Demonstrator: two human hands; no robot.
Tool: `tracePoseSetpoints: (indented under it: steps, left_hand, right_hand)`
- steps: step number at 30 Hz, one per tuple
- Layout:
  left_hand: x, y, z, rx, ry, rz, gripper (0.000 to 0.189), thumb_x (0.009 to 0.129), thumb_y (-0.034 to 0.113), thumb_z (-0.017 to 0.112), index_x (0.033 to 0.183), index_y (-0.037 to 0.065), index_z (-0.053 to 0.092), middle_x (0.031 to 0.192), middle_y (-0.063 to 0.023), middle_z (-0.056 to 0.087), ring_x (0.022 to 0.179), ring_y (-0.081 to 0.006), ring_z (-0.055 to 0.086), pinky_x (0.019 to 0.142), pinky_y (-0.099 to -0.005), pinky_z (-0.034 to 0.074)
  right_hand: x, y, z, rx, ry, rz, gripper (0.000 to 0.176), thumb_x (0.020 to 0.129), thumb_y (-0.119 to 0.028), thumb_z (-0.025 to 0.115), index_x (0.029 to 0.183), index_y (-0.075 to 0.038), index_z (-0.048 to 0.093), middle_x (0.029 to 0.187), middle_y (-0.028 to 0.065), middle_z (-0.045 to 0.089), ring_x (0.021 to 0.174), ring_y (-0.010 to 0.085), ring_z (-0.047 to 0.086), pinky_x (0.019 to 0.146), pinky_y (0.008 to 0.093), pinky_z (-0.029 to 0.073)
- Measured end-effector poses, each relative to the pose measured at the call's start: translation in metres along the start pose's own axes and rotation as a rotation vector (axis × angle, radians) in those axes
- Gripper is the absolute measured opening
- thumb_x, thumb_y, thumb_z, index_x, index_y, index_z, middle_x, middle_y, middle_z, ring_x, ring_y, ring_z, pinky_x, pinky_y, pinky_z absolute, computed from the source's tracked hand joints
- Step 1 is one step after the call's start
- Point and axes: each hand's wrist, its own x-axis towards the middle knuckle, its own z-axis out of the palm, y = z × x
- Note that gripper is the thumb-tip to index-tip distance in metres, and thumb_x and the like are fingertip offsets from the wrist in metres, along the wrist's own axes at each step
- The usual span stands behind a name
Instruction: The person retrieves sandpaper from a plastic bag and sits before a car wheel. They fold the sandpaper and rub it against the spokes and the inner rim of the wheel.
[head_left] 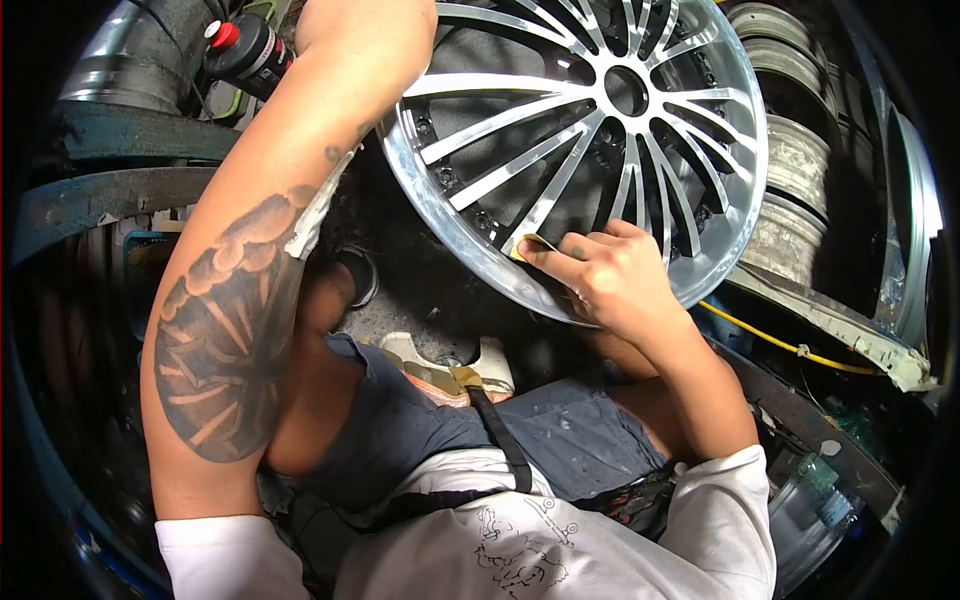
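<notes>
A multi-spoke car wheel rim (pixel 570 100) with bright bare-metal faces and dark recesses fills the upper middle. My right hand (pixel 612 268) is at its lower edge, fingers closed on a small yellow piece of sandpaper (pixel 518 247). The sandpaper touches the outer end of a spoke, beside the rim's lip. My left hand (pixel 368 28) reaches up to the rim's upper left side; its fingers are out of frame, so I cannot see whether it grips the rim.
Several dull wheels (pixel 795 160) are stacked at the right. A dark bottle with a red cap (pixel 250 55) stands at the upper left, near a blue metal beam (pixel 130 135). A yellow hose (pixel 790 348) runs along the right. A clear plastic bottle (pixel 828 495) lies lower right.
</notes>
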Motion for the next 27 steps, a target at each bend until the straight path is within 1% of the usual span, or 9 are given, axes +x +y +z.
tracePoseSetpoints:
  steps: [3,6,9,15,18,19,21,23,27]
  left_hand:
    - [-0.001,0.0,-0.013,-0.041,-0.143,0.005,0.019,0.085,0.017,0.064,0.09,0.003,0.077,0.085,-0.0161,0.075,0.08,-0.0296,0.076,0.071,-0.0395,0.06]
    - [0.002,-0.001,-0.004,-0.056,-0.104,-0.027,0.019,0.084,0.018,0.065,0.089,0.003,0.077,0.083,-0.0167,0.074,0.078,-0.0306,0.076,0.069,-0.0406,0.06]
    - [-0.004,-0.002,-0.003,-0.005,0.032,0.062,0.019,0.082,0.018,0.066,0.087,0.003,0.077,0.083,-0.0168,0.074,0.075,-0.0314,0.075,0.067,-0.0418,0.06]
    - [0.001,-0.004,-0.005,-0.057,-0.046,0.043,0.018,0.082,0.018,0.064,0.085,0.004,0.076,0.079,-0.0175,0.073,0.074,-0.0322,0.075,0.065,-0.0424,0.06]
    - [-0.001,-0.006,0.004,-0.049,0.065,0.036,0.018,0.081,0.017,0.064,0.085,0.003,0.075,0.077,-0.017,0.072,0.072,-0.0319,0.075,0.064,-0.0423,0.059]
    - [-0.004,-0.008,0.006,-0.036,0.105,0.082,0.018,0.081,0.017,0.064,0.085,0.003,0.075,0.077,-0.0168,0.072,0.071,-0.0317,0.074,0.063,-0.0423,0.059]
    - [-0.007,-0.01,0.005,-0.02,0.192,0.194,0.019,0.081,0.017,0.064,0.085,0.003,0.075,0.077,-0.0163,0.072,0.07,-0.0313,0.074,0.063,-0.0422,0.059]
    - [-0.001,-0.007,0.013,-0.016,0.195,0.164,0.018,0.081,0.017,0.064,0.084,0.003,0.074,0.076,-0.0163,0.072,0.068,-0.0309,0.073,0.062,-0.0421,0.058]
    - [-0.003,-0.009,0.004,-0.049,0.096,0.107,0.018,0.081,0.018,0.063,0.083,0.003,0.074,0.075,-0.0165,0.071,0.068,-0.0307,0.072,0.06,-0.0417,0.058]
  right_hand:
    - [0.003,-0.006,0.0,-0.003,-0.029,0.026,0.028,0.081,-0.018,0.065,0.107,-0.019,0.075,0.075,-0.0006,0.06,0.065,0.0167,0.066,0.066,0.0337,0.046]
    - [0.01,-0.007,-0.003,-0.015,-0.007,0.029,0.029,0.082,-0.018,0.063,0.109,-0.019,0.075,0.076,-0.0005,0.061,0.065,0.0169,0.067,0.065,0.0335,0.046]
    - [0.003,-0.007,-0.003,-0.005,-0.04,0.04,0.031,0.083,-0.017,0.061,0.111,-0.019,0.074,0.077,-0.0004,0.061,0.067,0.0165,0.067,0.064,0.033,0.046]
    - [0.001,-0.006,-0.01,0.003,-0.05,0.031,0.034,0.082,-0.018,0.064,0.114,-0.019,0.074,0.077,-0.0008,0.06,0.068,0.0166,0.067,0.063,0.0328,0.047]
    - [-0.004,-0.015,-0.017,-0.028,-0.029,0.066,0.034,0.08,-0.017,0.066,0.113,-0.018,0.075,0.078,0.0,0.06,0.068,0.0179,0.067,0.062,0.0326,0.048]
    - [0.001,-0.018,-0.018,-0.005,0.023,0.042,0.037,0.079,-0.016,0.066,0.116,-0.019,0.075,0.078,0.0006,0.06,0.067,0.0189,0.067,0.062,0.032,0.048]
    - [0.0,-0.009,-0.005,0.01,-0.032,0.061,0.038,0.079,-0.015,0.066,0.117,-0.019,0.075,0.078,0.0004,0.06,0.067,0.0182,0.067,0.062,0.0322,0.048]
    - [0.001,-0.008,-0.015,0.003,-0.068,0.066,0.039,0.08,-0.015,0.066,0.117,-0.019,0.077,0.079,0.0007,0.061,0.066,0.0183,0.067,0.061,0.0345,0.048]
    - [0.008,-0.011,-0.012,0.06,0.023,0.054,0.037,0.08,-0.015,0.066,0.114,-0.019,0.077,0.078,0.0015,0.062,0.065,0.0191,0.067,0.062,0.0352,0.052]
